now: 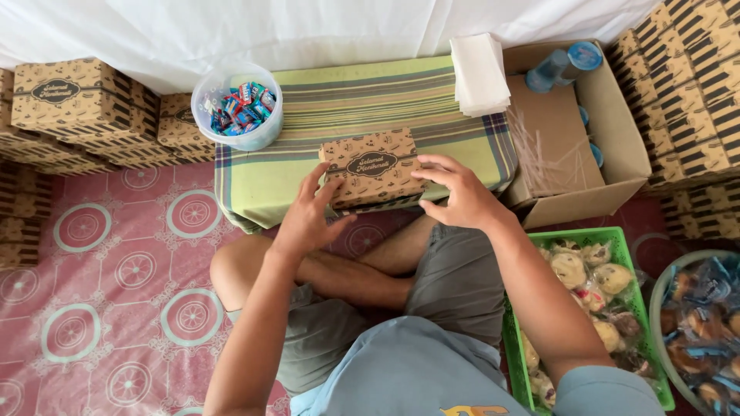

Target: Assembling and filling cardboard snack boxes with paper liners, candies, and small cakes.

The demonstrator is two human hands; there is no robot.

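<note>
Closed brown printed cardboard box (371, 167) at the near edge of the low tabletop draped in green striped cloth (339, 100), overhanging slightly toward the lap. Left hand (308, 209) open, fingers spread, fingertips touching the box's left end and front face. Right hand (460, 192) curved over the box's right end, thumb below, fingers on top, gripping it lightly. Free cloth behind the box, up to the far edge; bare cloth to its left as well.

Round clear plastic tub of small blue and red wrapped sweets (237, 108) at the far left corner of the tabletop, well apart from the box. Stack of white paper napkins (479, 73) at the far right corner. Open plain cardboard carton (609, 123) just beside the tabletop on the right, holding blue-capped cups and thin clear straws. Green plastic basket of wrapped buns (586, 308) beside the right knee, under the right forearm. Round bowl of blue-wrapped cakes (705, 323) further right. Piles of matching brown printed boxes (69, 104) on the left, more on the right (694, 85).

Pink patterned floor mat (108, 262) with round motifs below; white sheet (308, 27) along the back.
</note>
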